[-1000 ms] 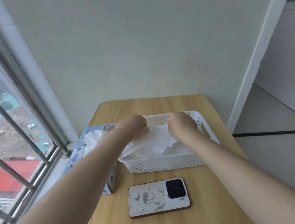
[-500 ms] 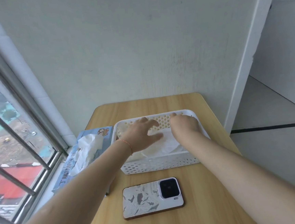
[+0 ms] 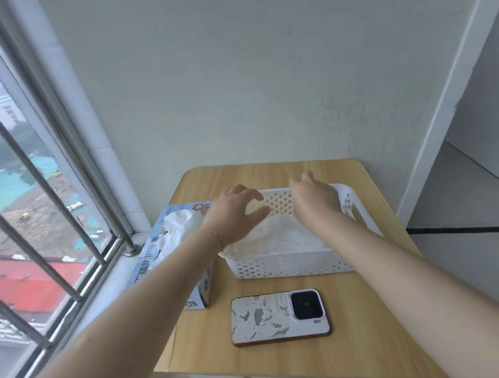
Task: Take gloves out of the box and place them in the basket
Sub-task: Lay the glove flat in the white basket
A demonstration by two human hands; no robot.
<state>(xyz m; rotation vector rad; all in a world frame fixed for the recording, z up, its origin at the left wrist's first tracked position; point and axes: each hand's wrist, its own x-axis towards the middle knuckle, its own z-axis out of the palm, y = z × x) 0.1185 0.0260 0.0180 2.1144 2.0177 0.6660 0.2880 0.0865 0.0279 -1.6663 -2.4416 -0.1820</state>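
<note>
Here we see both our left hand (image 3: 235, 217) and right hand (image 3: 316, 202) spread loose above the basket (image 3: 291, 263), holding nothing, gloves (image 3: 279, 236) lying beneath them.

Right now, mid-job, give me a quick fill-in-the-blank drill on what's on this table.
1. The white gloves already placed lie inside the ____.
2. The glove box stands on the basket's ____ side, beside the window.
3. Both the left hand and the right hand hover over the basket, fingers spread, holding ____.
4. The phone lies with its ____ facing up.

Missing words: basket; left; nothing; back
</note>
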